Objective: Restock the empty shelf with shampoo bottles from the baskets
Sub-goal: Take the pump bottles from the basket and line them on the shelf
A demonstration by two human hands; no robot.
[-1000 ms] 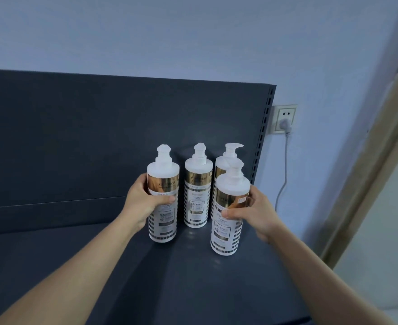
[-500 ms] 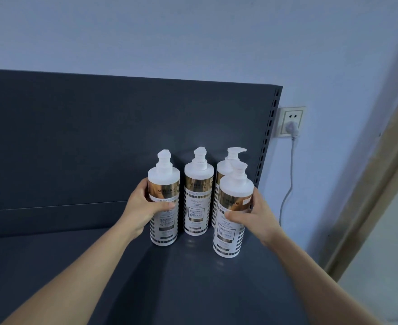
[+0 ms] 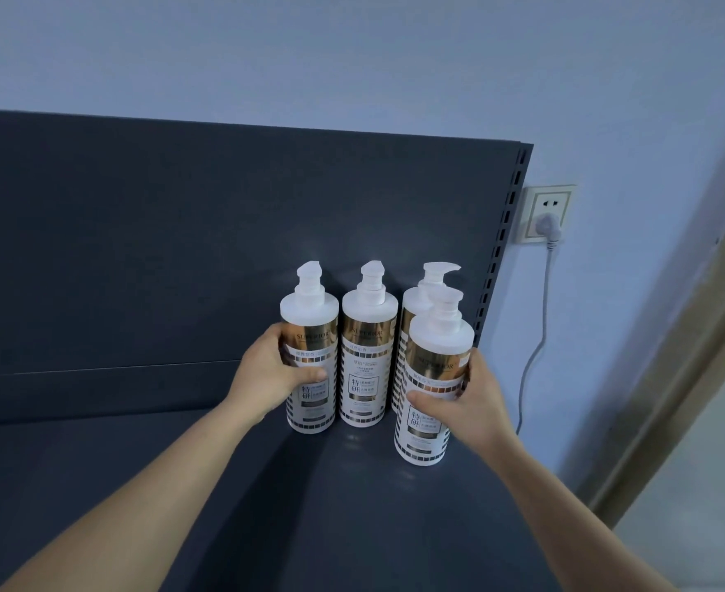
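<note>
Shelf restock, right-hand corner: four shampoo bottles standing, two in hand.

Head view: dark shelf (image 3: 181, 484), bare to the left, with a slotted upright (image 3: 506, 232) closing its right end. Three pump bottles in a row along the back panel: left bottle (image 3: 311, 378), middle bottle (image 3: 368, 361), rear right bottle (image 3: 412, 318), the last partly hidden by a front bottle (image 3: 431, 386) starting a second row. Left hand (image 3: 273, 373) wrapped around the left bottle, thumb across its label; right hand (image 3: 469, 399) curled around the front bottle, thumb on the label. Both bases appear to rest on the shelf, so the grips likely serve to square the bottles, labels outward, tight into the corner. Baskets not in view. Wall socket (image 3: 544, 213) with plugged cable beside the upright.
</note>
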